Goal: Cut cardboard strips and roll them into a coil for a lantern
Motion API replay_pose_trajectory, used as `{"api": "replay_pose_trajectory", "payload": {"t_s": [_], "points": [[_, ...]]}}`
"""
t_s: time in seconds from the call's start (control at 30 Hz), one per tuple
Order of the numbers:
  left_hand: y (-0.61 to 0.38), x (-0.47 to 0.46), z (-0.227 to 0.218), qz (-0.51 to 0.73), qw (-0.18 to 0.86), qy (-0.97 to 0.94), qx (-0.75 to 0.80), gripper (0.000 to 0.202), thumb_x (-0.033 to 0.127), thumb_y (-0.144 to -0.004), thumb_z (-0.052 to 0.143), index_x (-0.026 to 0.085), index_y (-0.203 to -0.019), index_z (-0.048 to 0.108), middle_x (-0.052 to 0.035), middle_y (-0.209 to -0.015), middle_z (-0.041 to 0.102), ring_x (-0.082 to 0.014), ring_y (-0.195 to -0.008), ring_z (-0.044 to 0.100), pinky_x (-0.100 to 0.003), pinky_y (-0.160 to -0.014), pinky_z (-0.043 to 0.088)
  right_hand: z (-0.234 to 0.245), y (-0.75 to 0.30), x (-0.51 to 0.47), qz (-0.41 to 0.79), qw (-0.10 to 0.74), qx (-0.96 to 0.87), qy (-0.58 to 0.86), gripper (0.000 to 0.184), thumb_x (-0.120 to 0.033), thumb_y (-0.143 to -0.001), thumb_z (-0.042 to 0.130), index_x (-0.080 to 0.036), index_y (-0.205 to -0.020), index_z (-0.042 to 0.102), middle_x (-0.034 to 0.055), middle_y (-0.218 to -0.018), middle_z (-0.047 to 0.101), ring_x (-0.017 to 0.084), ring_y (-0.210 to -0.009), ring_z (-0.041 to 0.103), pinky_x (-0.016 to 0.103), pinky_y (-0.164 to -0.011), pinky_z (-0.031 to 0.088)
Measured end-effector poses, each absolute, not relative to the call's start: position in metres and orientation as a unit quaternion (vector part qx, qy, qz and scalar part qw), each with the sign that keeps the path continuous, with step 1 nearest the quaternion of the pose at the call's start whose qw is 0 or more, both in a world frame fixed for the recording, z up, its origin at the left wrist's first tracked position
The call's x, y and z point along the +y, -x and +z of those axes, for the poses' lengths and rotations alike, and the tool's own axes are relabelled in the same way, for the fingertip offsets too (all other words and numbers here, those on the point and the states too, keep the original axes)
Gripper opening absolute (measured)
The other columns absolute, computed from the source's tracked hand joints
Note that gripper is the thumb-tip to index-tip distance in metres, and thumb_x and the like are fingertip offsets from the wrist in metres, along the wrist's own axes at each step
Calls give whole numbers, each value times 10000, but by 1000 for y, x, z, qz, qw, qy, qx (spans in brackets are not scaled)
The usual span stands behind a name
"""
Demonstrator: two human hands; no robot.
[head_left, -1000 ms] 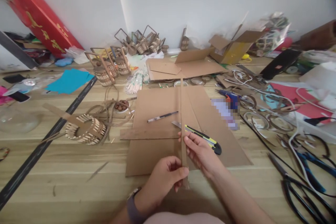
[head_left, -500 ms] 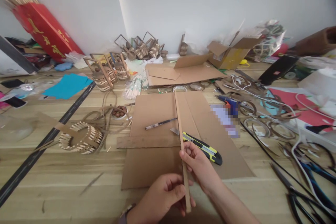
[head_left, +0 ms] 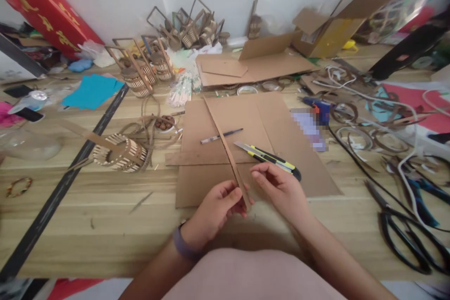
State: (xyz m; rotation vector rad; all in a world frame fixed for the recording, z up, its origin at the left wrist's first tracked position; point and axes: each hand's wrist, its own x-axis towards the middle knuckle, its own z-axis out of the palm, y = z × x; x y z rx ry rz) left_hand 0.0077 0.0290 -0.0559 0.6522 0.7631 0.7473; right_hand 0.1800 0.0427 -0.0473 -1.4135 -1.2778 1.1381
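My left hand (head_left: pixel 217 208) pinches the near end of a long thin cardboard strip (head_left: pixel 225 147) that slants away up and to the left over a large flat cardboard sheet (head_left: pixel 281 150). My right hand (head_left: pixel 281 190) hovers just right of the strip's near end, fingers loosely curled and apart, and I cannot tell whether it touches the strip. A yellow and black utility knife (head_left: pixel 269 158) lies on the sheet just beyond my right hand. A pen (head_left: pixel 221 136) lies further back. A short cardboard strip (head_left: pixel 197 158) lies crosswise on the sheet.
A small slatted cardboard basket (head_left: pixel 119 151) stands left of the sheet, with more baskets (head_left: pixel 147 72) behind. Black scissors (head_left: pixel 404 234) and pliers lie at right among cardboard rings and cables. A glue gun (head_left: pixel 316 105), blue paper (head_left: pixel 92 91) and open boxes (head_left: pixel 330 33) lie further back.
The strip's far end has swung to the left and the strip now slants. My right hand has let go of it. The view has tilted downward.
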Motion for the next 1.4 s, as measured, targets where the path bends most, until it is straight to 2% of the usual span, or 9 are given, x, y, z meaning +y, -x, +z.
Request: {"api": "replay_pose_trajectory", "payload": {"t_s": [0.07,0.17,0.27,0.43,0.73,0.9,1.03,1.4], "points": [[-7,29,-54,364,806,-297,359,538,581,-676,839,122,-865,631,-13,-717,615,-112,-625,562,-235,-585,440,-40,-183,27,399,418,-601,552,137,-359,-839,678,-233,-803,716,12,-707,653,153,-656,569,272,-608,451],[-7,28,-53,371,805,-285,364,543,558,-684,843,115,-931,647,3,-696,600,-111,-627,567,-236,-598,448,-37,-186,7,306,368,-726,494,121,-287,-912,601,-247,-897,714,33,-787,704,167,-728,660,269,-635,516],[-7,27,-53,364,807,-281,370,564,564,-671,847,115,-949,648,13,-679,592,-112,-619,573,-241,-599,457,-42,-188,-5,262,349,-766,472,103,-288,-923,609,-254,-965,697,63,-904,745,187,-814,710,287,-684,571],[-8,27,-52,368,798,-281,385,535,533,-661,862,119,-911,633,14,-654,612,-123,-607,606,-249,-598,485,-47,-188,-7,219,352,-775,478,106,-278,-941,586,-256,-928,688,55,-853,747,174,-751,709,279,-653,576],[-10,27,-51,361,790,-288,403,538,545,-616,881,131,-779,579,-1,-597,664,-110,-553,627,-225,-572,512,-46,-184,-10,235,375,-758,480,111,-175,-914,547,-238,-900,636,18,-764,702,141,-670,671,246,-601,529],[-13,25,-49,379,767,-308,416,544,554,-618,874,130,-806,590,10,-610,660,-120,-574,646,-233,-576,531,-44,-182,-12,243,381,-737,503,107,-172,-879,563,-243,-850,638,-14,-687,667,123,-607,630,228,-574,495],[-13,24,-50,392,752,-326,419,546,565,-629,862,131,-817,590,20,-609,646,-122,-575,646,-241,-574,542,-43,-180,-14,262,378,-708,537,121,-200,-864,563,-242,-789,649,-25,-618,626,121,-548,585,225,-524,465],[-12,19,-51,409,692,-405,436,473,547,-730,796,139,-835,581,15,-637,643,-120,-594,648,-252,-596,563,-43,-178,-16,348,361,-631,592,163,-313,-832,578,-228,-751,691,-14,-583,619,132,-532,550,252,-517,453]]}}
